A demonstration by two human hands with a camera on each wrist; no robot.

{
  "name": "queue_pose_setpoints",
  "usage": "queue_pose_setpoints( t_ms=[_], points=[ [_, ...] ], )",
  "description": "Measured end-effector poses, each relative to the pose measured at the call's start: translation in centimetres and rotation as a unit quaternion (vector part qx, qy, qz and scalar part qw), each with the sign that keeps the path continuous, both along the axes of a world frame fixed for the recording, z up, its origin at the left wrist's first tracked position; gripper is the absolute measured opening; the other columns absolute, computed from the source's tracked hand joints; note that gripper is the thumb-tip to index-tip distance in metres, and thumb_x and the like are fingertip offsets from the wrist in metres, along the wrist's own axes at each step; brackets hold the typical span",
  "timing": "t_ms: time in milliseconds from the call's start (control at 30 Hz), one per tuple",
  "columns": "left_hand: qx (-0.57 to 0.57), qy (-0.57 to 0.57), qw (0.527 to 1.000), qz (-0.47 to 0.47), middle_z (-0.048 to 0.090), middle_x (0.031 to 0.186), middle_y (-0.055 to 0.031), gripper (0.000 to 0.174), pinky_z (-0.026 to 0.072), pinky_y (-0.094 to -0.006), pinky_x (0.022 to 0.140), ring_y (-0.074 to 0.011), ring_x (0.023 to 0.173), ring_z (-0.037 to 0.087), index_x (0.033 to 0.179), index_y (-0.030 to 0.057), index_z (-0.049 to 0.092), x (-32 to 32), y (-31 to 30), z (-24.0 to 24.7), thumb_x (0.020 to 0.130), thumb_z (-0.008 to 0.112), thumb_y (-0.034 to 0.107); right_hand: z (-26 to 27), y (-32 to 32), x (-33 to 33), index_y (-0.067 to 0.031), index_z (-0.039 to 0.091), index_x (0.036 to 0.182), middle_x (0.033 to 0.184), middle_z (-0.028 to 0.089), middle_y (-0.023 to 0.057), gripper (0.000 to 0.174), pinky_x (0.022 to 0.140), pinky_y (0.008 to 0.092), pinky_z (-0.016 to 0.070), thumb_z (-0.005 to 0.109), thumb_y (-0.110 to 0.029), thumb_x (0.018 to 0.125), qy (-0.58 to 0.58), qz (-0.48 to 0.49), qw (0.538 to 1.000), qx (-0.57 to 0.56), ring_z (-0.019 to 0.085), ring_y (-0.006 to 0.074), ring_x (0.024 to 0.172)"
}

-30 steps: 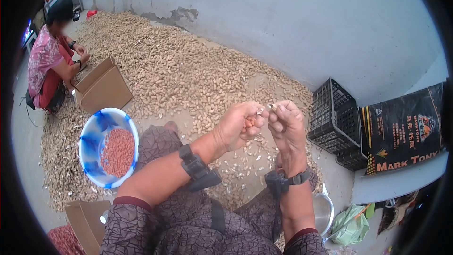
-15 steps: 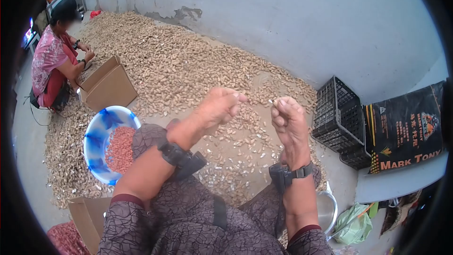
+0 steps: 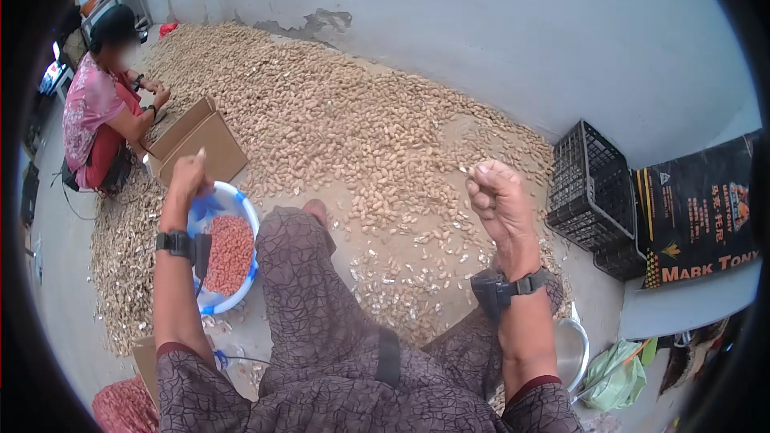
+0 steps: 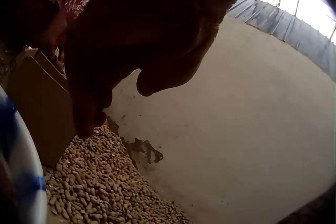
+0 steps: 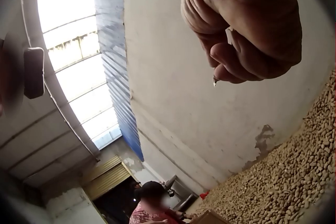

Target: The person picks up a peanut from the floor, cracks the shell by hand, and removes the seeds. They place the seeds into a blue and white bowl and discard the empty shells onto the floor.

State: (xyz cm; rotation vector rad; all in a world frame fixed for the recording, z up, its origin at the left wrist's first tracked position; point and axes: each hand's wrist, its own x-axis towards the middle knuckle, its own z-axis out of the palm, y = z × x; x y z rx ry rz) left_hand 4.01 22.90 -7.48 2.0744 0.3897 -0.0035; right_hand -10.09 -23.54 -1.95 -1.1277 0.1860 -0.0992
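Observation:
My left hand (image 3: pixel 191 178) is over the far rim of a blue-and-white basin (image 3: pixel 252 220), which holds shelled pink peanut kernels (image 3: pixel 230 255). In the left wrist view the same hand is dark, its fingers pointing down and its thumb apart from them; no kernels show in it. The right hand (image 3: pixel 504 199) is raised above the floor, its fingers curled in. Between its thumb and fingertips it pinches a small pale piece of peanut shell (image 5: pixel 214 81). Behind both hands spreads a wide heap of unshelled peanuts (image 3: pixel 337 112).
A cardboard box (image 3: pixel 204 144) stands beyond the basin, and another person (image 3: pixel 100 104) squats behind it. Black plastic crates (image 3: pixel 589 192) and a black printed sack (image 3: pixel 698 212) are at the right. A metal pot (image 3: pixel 568 349) and a green bag (image 3: pixel 613 373) sit near my right arm.
My left hand has parted from the right and swung left to the basin; kernels seen in its palm earlier no longer show. The right hand still pinches the shell piece, nearly in place.

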Motion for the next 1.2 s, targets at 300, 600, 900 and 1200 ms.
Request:
queue_pose_setpoints(
  t_ms=[300,600,900,1200],
  points=[
    [0.305,-0.052,0.941,-0.137,0.058,0.061,-0.0161,0.039,0.0466,-0.0313,0.058,-0.0198,0.059,0.059,0.077,-0.0075,0.057,-1.1,0.2,-3.6,0.085,0.046,0.029,-0.2,0.9,-0.1,-0.0037,0.052,0.077,0.061,0.055,0.0032,0.007,0.032,0.0142,0.0268,0.055,-0.01,0.08,0.012,0.026,1.0,-0.004,0.042,0.0031,0.042],
    [-0.113,-0.183,0.854,-0.473,0.058,0.085,-0.006,0.024,0.0452,-0.0245,0.072,-0.0111,0.08,0.055,0.101,-0.0025,0.053,-7.9,-21.9,13.9,0.083,0.054,0.014,0.7,1.9,-1.0,-0.0031,0.051,0.08,0.064,0.056,0.0056,0.012,0.032,0.0137,0.027,0.055,-0.014,0.082,-0.038,0.066,0.996,0.035,0.041,0.0029,0.041],
    [-0.411,-0.026,0.81,-0.418,0.06,0.087,-0.0096,0.027,0.0438,-0.0288,0.078,-0.016,0.082,0.057,0.1,-0.0056,0.056,-9.1,-31.7,5.5,0.08,0.057,0.012,0.4,1.3,-1.1,-0.0045,0.047,0.083,0.065,0.056,0.0057,0.016,0.032,0.0136,0.028,0.05,-0.02,0.087,-0.075,0.022,0.993,0.093,0.042,0.0038,0.041],
    [-0.474,-0.021,0.781,-0.407,0.058,0.076,-0.0024,0.018,0.0435,-0.0229,0.067,-0.0079,0.071,0.053,0.092,-0.0013,0.059,-8.9,-32.7,4.2,0.086,0.05,0.013,0.3,1.8,-0.7,-0.005,0.05,0.082,0.062,0.056,0.0023,0.01,0.038,0.0139,0.0328,0.055,-0.013,0.084,-0.053,-0.046,0.992,-0.106,0.046,0.0027,0.046]
  ],
)
